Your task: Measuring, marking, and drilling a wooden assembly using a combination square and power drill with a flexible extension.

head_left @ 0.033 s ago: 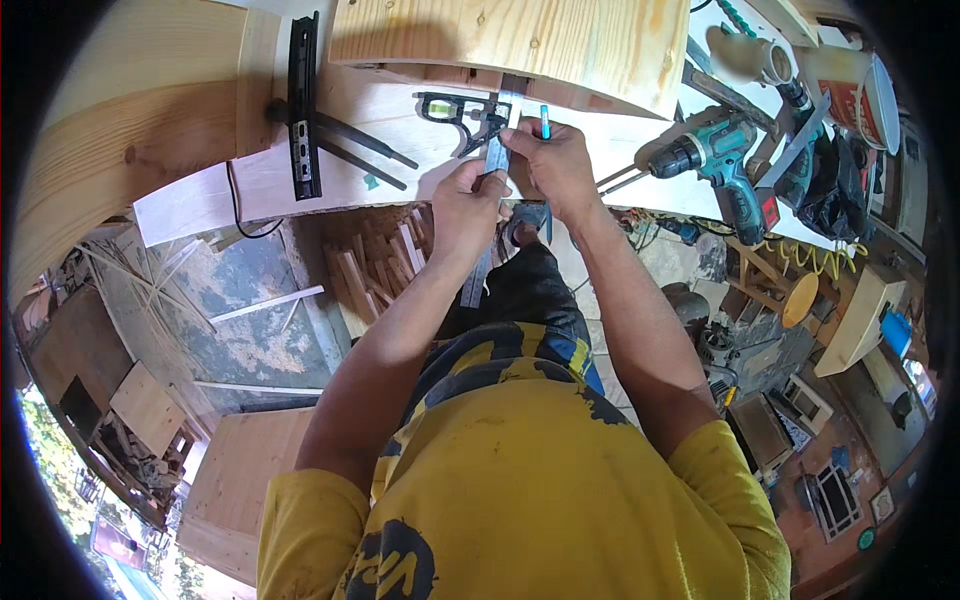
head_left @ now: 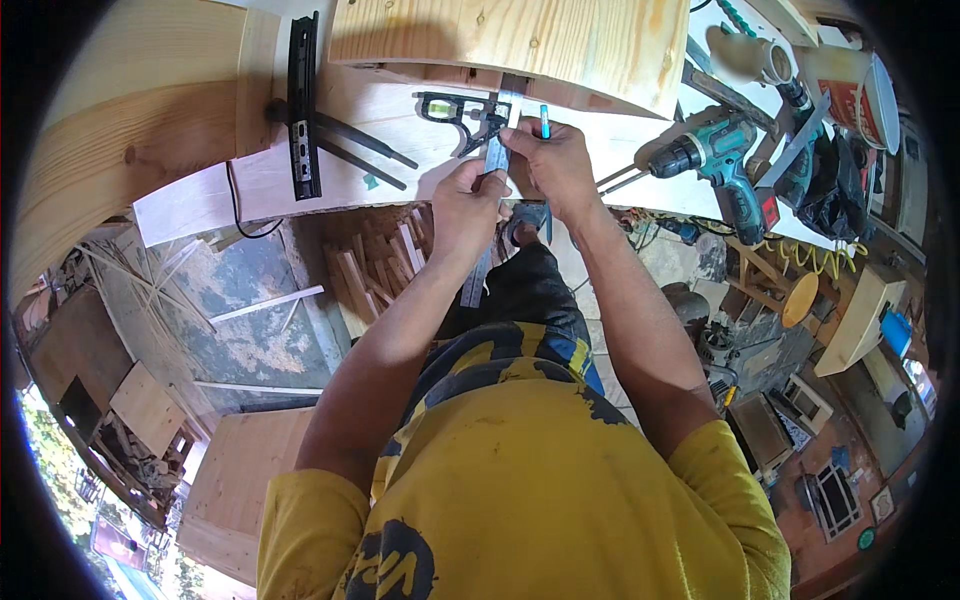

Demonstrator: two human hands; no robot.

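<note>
Where the bench ends, the ruler seemingly overhangs.

Room at left, crowding at right

We could pass over the bare bench between the dark-handled tool and the combination square; the pale wooden board blocks the far side, the cordless drill our right.

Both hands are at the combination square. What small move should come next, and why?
Probably hold the ruler steady with the left hand while the right hand adjusts the black square head: the left pinches the ruler just below the head, and the right sits close beside it.
</note>
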